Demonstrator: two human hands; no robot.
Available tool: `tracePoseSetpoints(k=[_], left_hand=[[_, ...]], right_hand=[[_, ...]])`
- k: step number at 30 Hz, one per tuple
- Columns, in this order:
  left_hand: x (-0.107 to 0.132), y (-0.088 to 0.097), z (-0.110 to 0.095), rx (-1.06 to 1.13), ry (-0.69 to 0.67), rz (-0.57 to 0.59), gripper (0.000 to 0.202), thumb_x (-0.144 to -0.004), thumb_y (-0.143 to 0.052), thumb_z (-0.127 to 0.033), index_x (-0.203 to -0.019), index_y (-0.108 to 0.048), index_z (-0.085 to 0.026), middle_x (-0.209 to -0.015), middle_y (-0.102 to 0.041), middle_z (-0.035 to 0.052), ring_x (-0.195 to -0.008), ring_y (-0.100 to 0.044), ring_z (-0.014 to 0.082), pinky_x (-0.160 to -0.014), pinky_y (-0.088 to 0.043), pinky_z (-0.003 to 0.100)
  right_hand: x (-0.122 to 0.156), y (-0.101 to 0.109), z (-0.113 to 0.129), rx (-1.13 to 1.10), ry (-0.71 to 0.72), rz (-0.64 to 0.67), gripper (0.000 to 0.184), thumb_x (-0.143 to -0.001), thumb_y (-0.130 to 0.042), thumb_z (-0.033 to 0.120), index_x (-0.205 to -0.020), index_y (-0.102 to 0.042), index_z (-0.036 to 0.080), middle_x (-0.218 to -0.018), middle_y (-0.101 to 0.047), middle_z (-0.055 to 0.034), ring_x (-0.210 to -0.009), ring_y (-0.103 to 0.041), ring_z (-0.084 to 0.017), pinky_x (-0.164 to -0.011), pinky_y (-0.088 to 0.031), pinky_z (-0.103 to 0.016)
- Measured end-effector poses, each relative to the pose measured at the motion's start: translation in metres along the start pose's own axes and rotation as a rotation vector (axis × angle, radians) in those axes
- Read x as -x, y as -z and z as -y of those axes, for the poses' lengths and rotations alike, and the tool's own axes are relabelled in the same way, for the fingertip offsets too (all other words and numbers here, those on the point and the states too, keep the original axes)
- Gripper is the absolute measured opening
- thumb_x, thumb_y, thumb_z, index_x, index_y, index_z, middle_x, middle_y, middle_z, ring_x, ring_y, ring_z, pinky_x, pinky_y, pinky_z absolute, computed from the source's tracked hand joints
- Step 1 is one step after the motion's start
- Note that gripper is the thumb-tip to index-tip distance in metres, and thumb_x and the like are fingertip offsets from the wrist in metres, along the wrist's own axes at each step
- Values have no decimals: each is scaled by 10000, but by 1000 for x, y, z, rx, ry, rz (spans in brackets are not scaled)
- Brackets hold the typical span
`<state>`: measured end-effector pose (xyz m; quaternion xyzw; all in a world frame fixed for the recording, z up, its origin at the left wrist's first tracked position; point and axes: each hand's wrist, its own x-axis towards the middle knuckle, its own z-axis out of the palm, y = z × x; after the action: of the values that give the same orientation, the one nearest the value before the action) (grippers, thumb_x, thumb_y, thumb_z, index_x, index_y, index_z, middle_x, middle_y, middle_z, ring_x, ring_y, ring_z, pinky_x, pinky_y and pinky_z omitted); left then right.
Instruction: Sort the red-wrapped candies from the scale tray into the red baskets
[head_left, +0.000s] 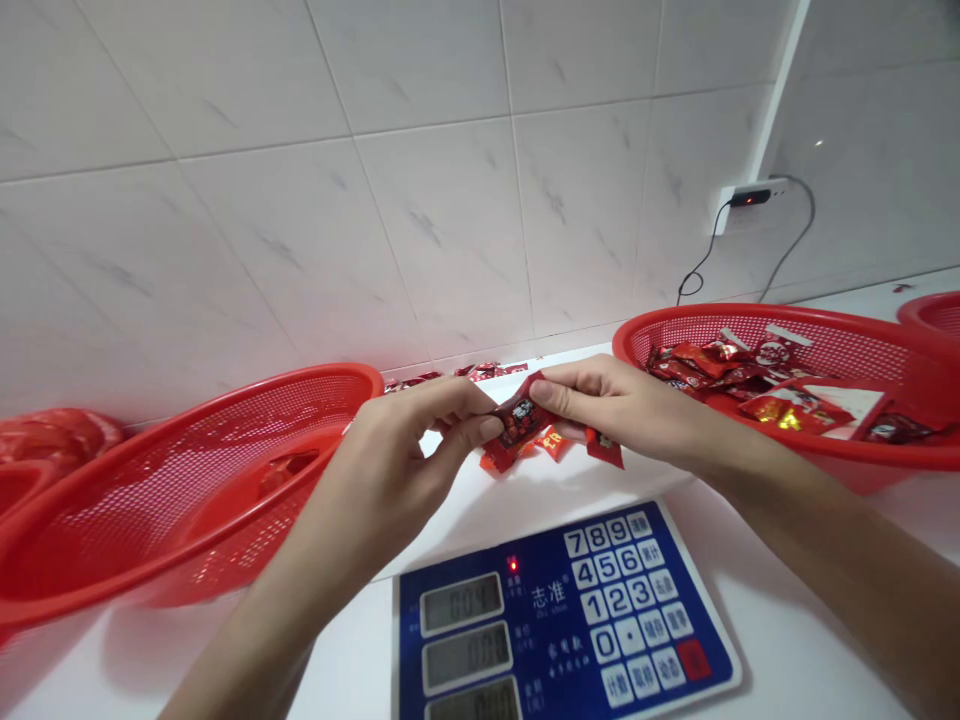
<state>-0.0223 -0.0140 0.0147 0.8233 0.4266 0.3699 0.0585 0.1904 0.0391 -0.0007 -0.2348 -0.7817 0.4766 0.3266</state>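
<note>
My left hand (409, 440) and my right hand (611, 400) meet above the white scale platform (465, 500). Together they pinch one small dark red sweet packet (521, 418) between thumbs and fingertips. My right hand also seems to hold more red packets (604, 447) that hang below its fingers. A few loose red packets (551, 442) lie on the platform just under the hands.
An electronic scale with a blue keypad panel (562, 620) and lit displays sits at the front. A red mesh basket (172, 480) stands at the left. Another red basket (840, 335) at the right holds several red packets. More packets (480, 371) lie by the tiled wall.
</note>
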Motion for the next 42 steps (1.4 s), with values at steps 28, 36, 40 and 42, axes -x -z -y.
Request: tracePoseSetpoints(k=[28,36,40,42], left_hand=[[5,-12,12,-807,-619,-359,211,-949,-611,-70,-835,-613,-247,-809,-714,34,-743,-637,202,-650,-513,321],[4,-13,14,-817,-611,-347,185,-945,-634,-74,-843,-621,-228,-811,-718,50,-737,-626,213,-665,-509,339],[5,-14,15,-837,-631,-348,160,-941,-644,-75,-850,-630,-206,-806,-722,59,-724,-611,218,-654,-496,340],[5,-15,17,-848,-619,-363,166,-946,-636,-81,-834,-627,-203,-796,-717,57,-713,-602,217,-642,-482,339]], right_hand=[[3,-2,2,-385,-199,-45,156,-867,-802,269,-972,-753,164,-579,-578,60,-537,-560,-90,-573,-454,-215],[1,-2,2,-349,-205,-77,187,-841,-828,276,-931,-728,147,-652,-654,28,-579,-572,-90,-540,-394,-205],[1,-2,-1,-252,-226,-118,227,-888,-793,342,-863,-680,147,-567,-530,61,-478,-423,-64,-474,-295,-212],[0,-1,-4,-188,-261,-226,274,-905,-777,397,-930,-661,150,-557,-499,69,-451,-372,-58,-445,-244,-212]])
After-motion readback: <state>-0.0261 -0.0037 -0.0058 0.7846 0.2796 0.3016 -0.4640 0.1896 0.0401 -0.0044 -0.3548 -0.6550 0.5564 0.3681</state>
